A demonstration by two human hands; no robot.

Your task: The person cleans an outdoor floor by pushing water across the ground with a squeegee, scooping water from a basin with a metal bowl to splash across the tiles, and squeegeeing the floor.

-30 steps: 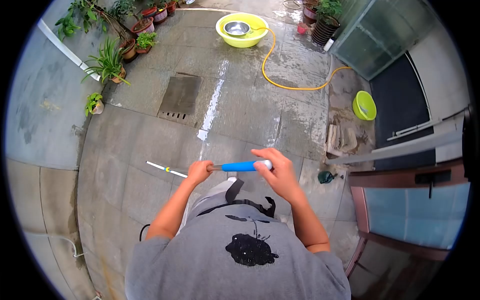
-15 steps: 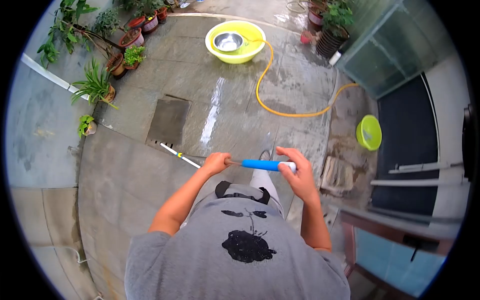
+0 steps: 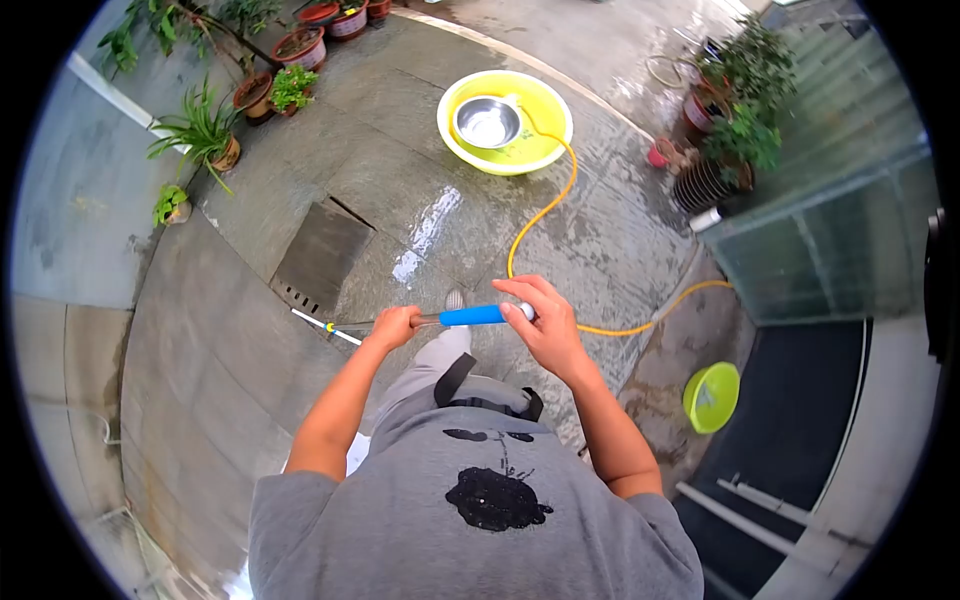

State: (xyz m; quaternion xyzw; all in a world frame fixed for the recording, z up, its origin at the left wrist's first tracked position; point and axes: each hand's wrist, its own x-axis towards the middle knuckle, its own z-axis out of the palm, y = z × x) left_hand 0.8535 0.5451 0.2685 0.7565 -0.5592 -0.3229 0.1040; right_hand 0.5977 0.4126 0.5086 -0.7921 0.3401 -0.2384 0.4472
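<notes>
A floor squeegee with a blue grip (image 3: 472, 315) lies crosswise in front of my body. My left hand (image 3: 394, 326) is closed around the bare part of its handle, left of the blue grip. My right hand (image 3: 545, 320) holds the white end of the handle, thumb below and fingers loosely curved over it. The squeegee head, a thin white bar (image 3: 310, 320) with a yellow joint at its middle, is low to the left near the floor. Part of the handle is hidden by my left hand.
Ahead stands a yellow-green basin (image 3: 555, 153) with a steel bowl (image 3: 487, 122) inside. An orange hose (image 3: 545, 212) runs from it to the right. A smaller green basin (image 3: 712, 398) sits at right. Potted plants (image 3: 228, 152) line the left wall; a drain cover (image 3: 322, 252) is set in the wet floor.
My view has turned and shifted forward. Both hands and the squeegee sit a little farther left in view; the grip on it looks the same. The foot ahead has changed place.
</notes>
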